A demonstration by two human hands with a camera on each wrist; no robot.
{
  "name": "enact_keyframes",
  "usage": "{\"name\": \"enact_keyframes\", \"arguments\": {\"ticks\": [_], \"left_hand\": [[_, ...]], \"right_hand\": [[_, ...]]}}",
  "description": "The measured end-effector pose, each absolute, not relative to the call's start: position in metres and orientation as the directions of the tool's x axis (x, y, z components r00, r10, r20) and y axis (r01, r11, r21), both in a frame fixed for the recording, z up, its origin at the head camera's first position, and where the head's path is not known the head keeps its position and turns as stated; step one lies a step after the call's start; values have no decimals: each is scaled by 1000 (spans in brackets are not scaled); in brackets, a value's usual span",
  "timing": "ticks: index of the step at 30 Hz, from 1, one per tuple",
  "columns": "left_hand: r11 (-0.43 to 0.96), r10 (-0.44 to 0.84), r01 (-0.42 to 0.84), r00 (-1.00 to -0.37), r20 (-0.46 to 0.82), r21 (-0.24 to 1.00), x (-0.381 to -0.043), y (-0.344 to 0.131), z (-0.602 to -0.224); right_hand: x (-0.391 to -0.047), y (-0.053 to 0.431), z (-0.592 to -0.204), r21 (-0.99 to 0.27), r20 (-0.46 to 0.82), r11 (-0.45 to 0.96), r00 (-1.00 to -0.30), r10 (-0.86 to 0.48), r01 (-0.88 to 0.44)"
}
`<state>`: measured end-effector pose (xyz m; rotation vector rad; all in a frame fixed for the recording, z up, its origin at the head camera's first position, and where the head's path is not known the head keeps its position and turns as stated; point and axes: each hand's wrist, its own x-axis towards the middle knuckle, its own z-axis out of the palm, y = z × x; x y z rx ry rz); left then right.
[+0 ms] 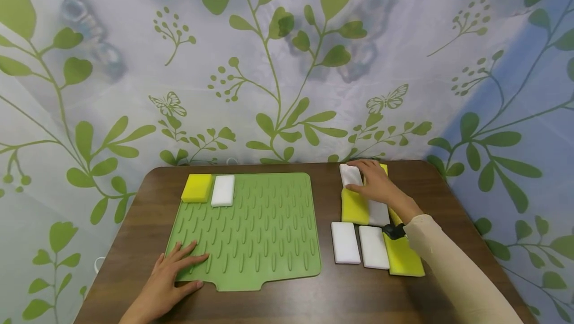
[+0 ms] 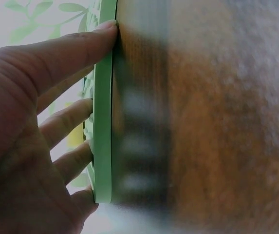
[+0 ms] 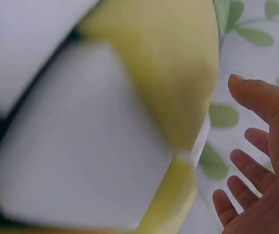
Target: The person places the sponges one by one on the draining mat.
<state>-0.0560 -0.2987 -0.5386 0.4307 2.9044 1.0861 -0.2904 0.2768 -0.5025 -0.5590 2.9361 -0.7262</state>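
Note:
My left hand [image 1: 168, 279] rests with spread fingers on the near left corner of a green ridged mat [image 1: 264, 276]. In the left wrist view its thumb tip touches the mat's edge [image 2: 103, 131]. My right hand [image 1: 378, 184] reaches over a group of sponges at the right, thumb and fingers apart. Closest to its fingertips are a white sponge [image 1: 349, 174] at the back and a yellow sponge [image 1: 354, 208] in front of it. The right wrist view shows nothing between the fingers of the right hand [image 3: 256, 165].
A yellow sponge [image 1: 197, 188] and a white sponge [image 1: 222, 191] lie side by side at the mat's far left. Nearer on the right are two white sponges, left [image 1: 346, 243] and right [image 1: 374, 247], beside a yellow one [image 1: 405, 256]. A patterned cloth [image 1: 287, 65] hangs behind the wooden table [image 1: 291, 304].

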Motion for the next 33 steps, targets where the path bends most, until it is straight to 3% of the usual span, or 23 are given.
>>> {"name": "enact_keyframes", "arguments": {"ticks": [12,23,33], "left_hand": [[723,256,256,-962,95,642,-55,-301,-541],[713,264,258,-960,91,652,-56,-299,-538],[729,265,281,-956,121,624,-58,-299,-540]], "right_hand": [[-300,329,-507,-449,-113,881,-968,-223,-150],[-302,362,-510,-482,-206,872,-956,-209,-87],[-300,362,-513,-510,-203,856,-956,-214,-84]]}}
